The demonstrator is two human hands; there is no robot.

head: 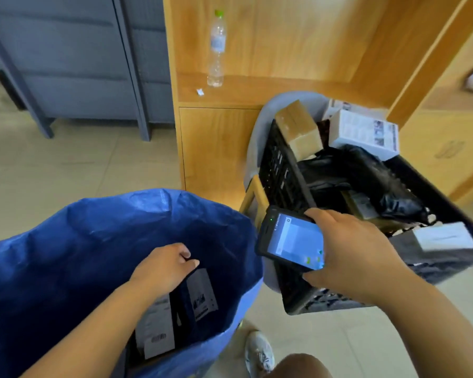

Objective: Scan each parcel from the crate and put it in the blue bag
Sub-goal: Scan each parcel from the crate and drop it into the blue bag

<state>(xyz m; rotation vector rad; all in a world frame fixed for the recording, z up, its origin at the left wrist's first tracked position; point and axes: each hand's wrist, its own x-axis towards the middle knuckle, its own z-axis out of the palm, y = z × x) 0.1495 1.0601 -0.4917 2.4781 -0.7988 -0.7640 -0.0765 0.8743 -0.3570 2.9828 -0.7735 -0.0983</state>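
Observation:
The open blue bag [79, 241] stands at the lower left. My left hand [164, 266] reaches into its mouth and pinches the top of a dark parcel [201, 293] with a white label. Another labelled parcel [155, 328] lies beside it in the bag. My right hand [350, 252] grips a handheld scanner [292, 241] with a lit screen, held over the near-left corner of the black crate [279, 165]. In the crate lie a brown cardboard box [298, 129], a white box [363, 132], black plastic-wrapped parcels [366, 175] and a white parcel [443, 237].
The crate rests on a grey chair [257, 132] beside a wooden cabinet [210, 143]. A plastic water bottle [216, 50] stands on the wooden shelf. A grey metal unit [74, 64] stands at the back left. My shoe [258, 353] shows on the tiled floor.

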